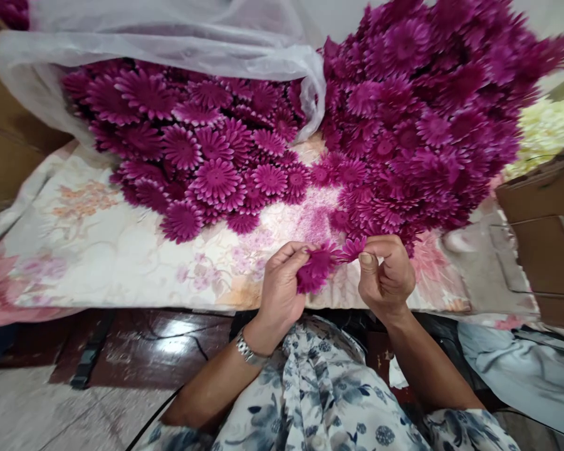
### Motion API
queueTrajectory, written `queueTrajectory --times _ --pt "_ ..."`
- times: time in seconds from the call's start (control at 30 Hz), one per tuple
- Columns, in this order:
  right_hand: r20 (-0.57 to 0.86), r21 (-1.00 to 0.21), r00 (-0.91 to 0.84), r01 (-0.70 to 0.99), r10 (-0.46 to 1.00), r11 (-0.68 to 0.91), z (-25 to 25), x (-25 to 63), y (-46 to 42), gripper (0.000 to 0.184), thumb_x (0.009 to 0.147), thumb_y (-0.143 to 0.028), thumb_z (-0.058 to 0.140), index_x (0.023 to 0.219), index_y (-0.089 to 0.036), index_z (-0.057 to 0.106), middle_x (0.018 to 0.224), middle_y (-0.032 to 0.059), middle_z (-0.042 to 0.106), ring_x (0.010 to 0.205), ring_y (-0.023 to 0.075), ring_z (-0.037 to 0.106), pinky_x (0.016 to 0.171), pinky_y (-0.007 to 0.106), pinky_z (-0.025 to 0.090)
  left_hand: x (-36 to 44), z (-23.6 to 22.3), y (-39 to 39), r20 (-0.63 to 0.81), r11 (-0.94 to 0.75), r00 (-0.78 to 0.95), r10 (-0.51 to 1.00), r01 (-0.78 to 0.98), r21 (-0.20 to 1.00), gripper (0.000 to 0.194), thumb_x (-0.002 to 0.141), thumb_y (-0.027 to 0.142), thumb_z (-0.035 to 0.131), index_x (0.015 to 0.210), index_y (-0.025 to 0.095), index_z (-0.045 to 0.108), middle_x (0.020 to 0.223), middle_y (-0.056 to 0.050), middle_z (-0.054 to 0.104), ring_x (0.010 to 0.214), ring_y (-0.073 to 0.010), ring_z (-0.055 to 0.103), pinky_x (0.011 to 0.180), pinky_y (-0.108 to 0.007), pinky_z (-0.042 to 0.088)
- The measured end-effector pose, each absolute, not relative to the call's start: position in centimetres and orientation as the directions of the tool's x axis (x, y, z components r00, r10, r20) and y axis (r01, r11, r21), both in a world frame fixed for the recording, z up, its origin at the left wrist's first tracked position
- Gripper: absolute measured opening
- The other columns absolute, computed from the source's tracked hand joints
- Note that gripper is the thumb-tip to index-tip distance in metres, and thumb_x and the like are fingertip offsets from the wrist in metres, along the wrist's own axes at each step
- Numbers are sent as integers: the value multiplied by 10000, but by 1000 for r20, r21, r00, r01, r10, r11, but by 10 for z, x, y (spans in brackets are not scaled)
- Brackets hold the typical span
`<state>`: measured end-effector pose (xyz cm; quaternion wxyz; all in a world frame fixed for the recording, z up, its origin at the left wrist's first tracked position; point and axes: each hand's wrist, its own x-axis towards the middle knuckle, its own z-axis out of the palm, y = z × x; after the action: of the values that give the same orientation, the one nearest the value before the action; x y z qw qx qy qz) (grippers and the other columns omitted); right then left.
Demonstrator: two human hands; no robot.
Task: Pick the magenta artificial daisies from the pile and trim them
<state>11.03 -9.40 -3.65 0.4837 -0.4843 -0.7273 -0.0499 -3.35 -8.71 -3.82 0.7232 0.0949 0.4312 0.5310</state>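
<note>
My left hand (284,275) is closed on a magenta artificial flower (317,270), gripped between thumb and fingers just above the table's front edge. With thumb and forefinger, my right hand (388,272) pinches a smaller magenta flower piece (352,248) by its right side. The two pieces meet or overlap between my hands; whether they are joined I cannot tell. Beyond my left hand, many loose magenta flower heads (216,180) spill from a translucent plastic bag (169,53). Behind my right hand rises a tall heap of similar flowers (427,125).
A flower-patterned cloth (145,269) covers the table, with pink dust (313,219) between the heaps. Cardboard boxes stand at the right (545,232) and left (14,125). Pale yellow flowers (549,131) lie at the far right. Grey fabric (521,369) hangs at the lower right.
</note>
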Motion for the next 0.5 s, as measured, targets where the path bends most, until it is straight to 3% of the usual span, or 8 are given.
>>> queueTrajectory --times 0.1,0.17,0.27,0.33,0.4,0.5 --pt "865 -179 -75 878 497 443 -8 147 -70 138 801 -78 558 852 -205 537 734 6 594 705 133 575 652 276 450 -37 -34 -85 -532 429 49 845 -657 620 123 604 173 722 690 137 642 687 14 656 578 -93 611 555 -199 503" --pt "926 -40 -71 958 370 285 17 180 -52 111 810 -97 576 835 -205 575 738 21 618 714 147 580 699 304 446 -37 -30 -84 -545 450 65 836 -650 613 159 595 195 736 705 137 636 674 8 652 568 -117 623 505 -212 508" --pt "877 36 -92 991 472 126 45 216 -38 83 838 -198 584 894 -219 641 833 75 660 828 210 587 764 361 445 -35 -27 -83 -555 462 75 828 -653 601 193 579 211 758 703 139 628 652 9 644 570 -135 633 462 -212 504" --pt "838 26 -90 992 538 125 48 215 -41 139 835 -215 588 957 -217 653 901 93 673 878 228 590 784 379 460 -33 -27 -82 -558 459 72 827 -658 596 200 577 215 769 705 142 634 644 17 640 563 -128 630 459 -204 502" --pt "830 -33 -105 971 548 236 38 193 -52 170 817 -178 599 979 -195 650 896 88 677 871 213 603 766 363 492 -30 -28 -81 -557 458 75 827 -665 590 199 572 215 780 707 151 648 627 30 635 540 -111 615 466 -198 501" --pt "643 -280 -268 790 717 546 11 142 -75 204 814 -163 597 1015 -172 622 897 69 667 848 159 618 710 288 534 -24 -31 -82 -523 438 85 848 -667 603 185 565 205 791 704 158 678 626 32 653 545 -80 602 517 -170 499"
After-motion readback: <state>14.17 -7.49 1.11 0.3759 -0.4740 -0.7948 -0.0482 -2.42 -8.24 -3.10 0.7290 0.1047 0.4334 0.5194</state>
